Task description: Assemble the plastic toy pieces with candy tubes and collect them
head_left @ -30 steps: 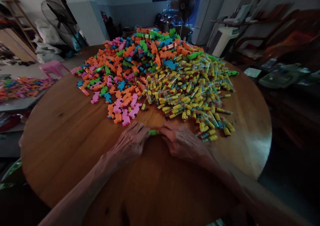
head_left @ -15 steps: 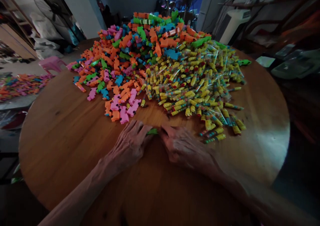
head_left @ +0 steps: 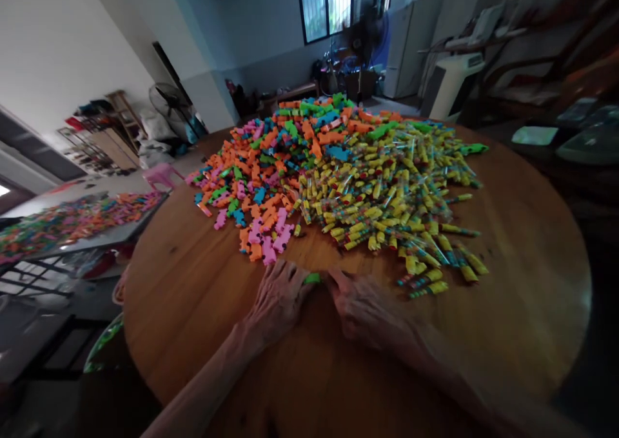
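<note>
small green plastic piece (head_left: pixel 312 277), round wooden table (head_left: pixel 193 296)

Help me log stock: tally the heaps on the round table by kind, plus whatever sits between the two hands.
heap of mixed-colour plastic toy pieces: 1
heap of yellow-capped tubes: 1
green piece pinched between left hand and right hand: 1
Total: 3
The single pieces within each heap are too many to count.

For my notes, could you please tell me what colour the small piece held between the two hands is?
Green; the small piece shows best in the head view.
</note>
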`<state>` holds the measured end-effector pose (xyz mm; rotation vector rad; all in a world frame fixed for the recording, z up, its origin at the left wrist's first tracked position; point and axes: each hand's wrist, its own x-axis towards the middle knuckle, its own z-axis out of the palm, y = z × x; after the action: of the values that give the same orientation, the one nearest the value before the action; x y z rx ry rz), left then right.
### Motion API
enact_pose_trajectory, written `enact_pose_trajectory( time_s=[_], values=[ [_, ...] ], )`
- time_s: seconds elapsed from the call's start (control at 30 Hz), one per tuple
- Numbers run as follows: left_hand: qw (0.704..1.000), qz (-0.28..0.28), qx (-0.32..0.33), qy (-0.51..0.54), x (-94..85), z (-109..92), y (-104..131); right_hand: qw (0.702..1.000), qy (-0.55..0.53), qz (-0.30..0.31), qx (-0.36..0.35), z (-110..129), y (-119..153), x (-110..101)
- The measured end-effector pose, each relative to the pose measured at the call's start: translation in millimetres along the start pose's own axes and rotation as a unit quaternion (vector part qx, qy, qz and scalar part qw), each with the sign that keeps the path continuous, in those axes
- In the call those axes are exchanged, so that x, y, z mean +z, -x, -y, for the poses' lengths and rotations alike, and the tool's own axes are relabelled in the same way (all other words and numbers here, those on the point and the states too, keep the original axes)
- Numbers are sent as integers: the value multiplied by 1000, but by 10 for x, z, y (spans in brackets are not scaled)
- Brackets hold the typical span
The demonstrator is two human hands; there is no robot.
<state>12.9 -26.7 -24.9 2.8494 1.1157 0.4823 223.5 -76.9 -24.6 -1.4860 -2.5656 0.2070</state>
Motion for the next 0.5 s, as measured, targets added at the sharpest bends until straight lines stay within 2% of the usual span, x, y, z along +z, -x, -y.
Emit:
enact_pose_trajectory(
  time_s=[0.13, 0.23, 0.33, 0.4, 0.5],
  values=[
    [1000, -6, -15, 6, -96, 6, 224, 998, -56, -27, 12, 23, -63, -157],
    [999, -15, -36, 2, -219, 86, 497, 996, -61, -59, -17, -56, -274, -180],
    [999, -10, -48, 1, -380, 301, 821, 993, -40, -98, -48, -163, -586, -166],
    [998, -16, -67, -11, -495, 495, 1031, 994, -24, -103, -30, -206, -808, -171],
    [990, -75, -106, -56, -649, 719, 1216, 996, -4, -93, 6, -237, -1107, -181]
  ],
)
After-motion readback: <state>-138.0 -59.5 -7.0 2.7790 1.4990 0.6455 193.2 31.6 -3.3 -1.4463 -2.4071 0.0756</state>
